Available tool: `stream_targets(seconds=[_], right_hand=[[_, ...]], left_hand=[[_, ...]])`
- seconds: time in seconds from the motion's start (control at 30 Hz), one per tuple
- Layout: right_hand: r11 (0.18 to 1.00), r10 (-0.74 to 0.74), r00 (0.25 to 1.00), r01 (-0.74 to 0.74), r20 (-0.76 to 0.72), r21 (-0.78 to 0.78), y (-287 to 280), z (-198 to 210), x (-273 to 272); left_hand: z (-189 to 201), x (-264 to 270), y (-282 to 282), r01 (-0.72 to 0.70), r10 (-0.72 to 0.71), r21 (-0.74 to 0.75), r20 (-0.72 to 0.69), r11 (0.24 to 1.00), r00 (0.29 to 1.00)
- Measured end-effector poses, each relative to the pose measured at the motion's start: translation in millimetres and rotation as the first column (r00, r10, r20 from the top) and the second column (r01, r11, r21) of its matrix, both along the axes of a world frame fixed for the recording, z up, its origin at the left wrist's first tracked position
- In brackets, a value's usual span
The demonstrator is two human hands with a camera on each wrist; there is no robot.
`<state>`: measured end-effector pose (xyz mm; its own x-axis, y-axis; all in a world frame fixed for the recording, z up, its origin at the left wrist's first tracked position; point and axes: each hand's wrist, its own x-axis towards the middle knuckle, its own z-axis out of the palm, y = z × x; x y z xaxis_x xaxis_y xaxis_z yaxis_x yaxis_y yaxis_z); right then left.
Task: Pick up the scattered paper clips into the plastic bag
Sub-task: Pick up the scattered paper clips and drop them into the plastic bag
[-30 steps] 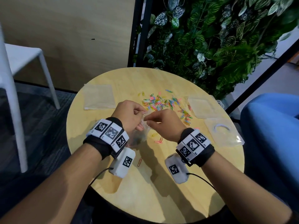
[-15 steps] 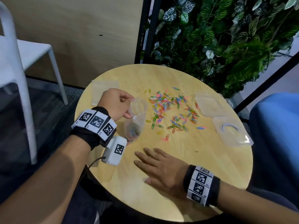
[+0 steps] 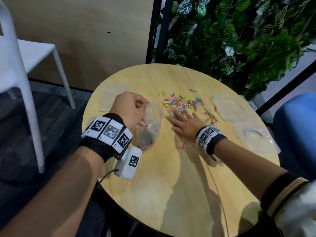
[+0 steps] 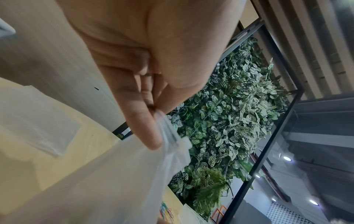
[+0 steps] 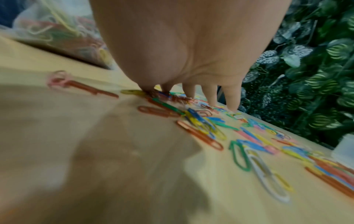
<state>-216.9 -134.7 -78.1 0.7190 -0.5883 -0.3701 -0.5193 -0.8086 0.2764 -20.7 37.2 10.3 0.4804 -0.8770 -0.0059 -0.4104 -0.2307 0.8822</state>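
Your left hand (image 3: 130, 110) has a pinch grip on the rim of the bag (image 3: 150, 129), thumb and fingers closed on the plastic, holding it upright with its mouth open toward the clips. The bag's bottom sits on the tabletop (image 3: 171, 194), and a small heap of coloured clips shows through it. From the left wrist view, your fingertip (image 4: 151, 136) presses the bag's sealing strip against the thumb.

Your right hand (image 3: 186, 124) lies flat, grip wide open, fingers straight and spread, palm down. The fingertips (image 5: 232, 104) are touching the near edge of the paper clips (image 3: 188, 105), and they hold nothing. The clips are scattered across the middle of the tabletop, just beyond and to the right of the bag's mouth. A pink clip (image 3: 182, 147) lies apart, nearer you, beside your right wrist.

A flat clear bag (image 3: 112, 98) lies behind your left hand; two more plastic packs (image 3: 227, 108) lie at the right edge.
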Motion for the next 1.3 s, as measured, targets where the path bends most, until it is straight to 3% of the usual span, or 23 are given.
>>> stream_targets(seconds=[0.13,0.23,0.3,0.37,0.43,0.47,0.53,0.57,0.6,0.67,0.77,0.93,1.03,1.1,1.23,1.3], right_hand=[[0.999,-0.03,0.981,0.026,0.192,0.024,-4.9,5.0,-6.3],[0.998,-0.06,0.969,0.06,0.239,0.008,-1.9,7.0,-14.6],[0.988,-0.151,0.946,0.151,0.288,0.024,-1.0,13.8,-22.4],[0.952,-0.305,0.86,0.288,0.409,0.105,-2.2,21.6,-33.3],[0.855,-0.518,0.671,0.428,0.531,0.293,-1.4,30.4,-45.1],[0.754,-0.657,0.505,0.454,0.56,0.475,0.1,35.2,-50.1],[0.423,-0.906,0.087,0.25,0.415,0.871,8.0,47.9,-54.7],[0.273,-0.96,-0.043,0.076,0.276,0.959,13.9,55.4,-54.3],[0.172,-0.981,-0.101,-0.071,0.165,0.982,20.6,64.3,-52.8],[0.076,-0.993,-0.111,-0.262,0.049,0.962,35.5,82.4,-45.7],[0.018,-0.992,-0.121,-0.39,-0.032,0.921,54.3,98.4,-29.3],[-0.027,-0.992,-0.108,-0.368,-0.072,0.929,78.6,96.3,1.2],[-0.007,-0.999,-0.044,-0.3,-0.021,0.954,92.7,89.5,10.7],[0.078,-0.997,-0.005,-0.21,0.078,0.975,99.0,87.2,13.6],[0.432,-0.89,0.189,0.063,0.415,0.899,97.4,83.6,15.3],[0.544,-0.826,0.262,0.138,0.499,0.828,94.4,82.2,16.6]], left_hand=[[1.7,-4.9,-2.5,0.028,-0.028,-0.006,0.022,1.0,0.999],[1.8,-11.3,-5.3,0.045,-0.045,-0.001,0.009,0.999,0.999],[0.9,-15.8,-6.7,0.05,-0.05,0.0,-0.002,0.999,0.999],[-0.5,-21.1,-8.5,0.057,-0.057,0.009,0.002,0.998,0.998],[-2.6,-27.8,-10.7,0.065,-0.066,0.018,0.001,0.998,0.998],[-3.8,-31.3,-11.9,0.071,-0.071,0.021,-0.003,0.997,0.997],[-5.1,-38.6,-15.3,0.081,-0.081,0.026,-0.005,0.996,0.997],[-5.0,-42.1,-17.2,0.085,-0.085,0.031,0.001,0.996,0.996],[-5.4,-45.4,-18.9,0.087,-0.087,0.037,0.009,0.996,0.996],[-7.5,-50.6,-23.2,0.085,-0.086,0.044,0.015,0.995,0.996],[-11.7,-57.8,-26.5,0.09,-0.09,0.058,0.003,0.994,0.996],[-11.6,-63.4,-22.5,0.062,-0.061,0.038,-0.022,0.997,0.998],[-11.8,-57.1,-21.1,0.027,-0.026,0.027,-0.031,0.999,0.999],[-11.0,-53.5,-19.4,0.023,-0.022,0.033,-0.027,0.999,0.999],[-8.8,-50.5,-15.6,0.054,-0.053,0.033,-0.047,0.998,0.997],[-8.0,-50.4,-13.8,0.084,-0.082,0.031,-0.071,0.996,0.994]])
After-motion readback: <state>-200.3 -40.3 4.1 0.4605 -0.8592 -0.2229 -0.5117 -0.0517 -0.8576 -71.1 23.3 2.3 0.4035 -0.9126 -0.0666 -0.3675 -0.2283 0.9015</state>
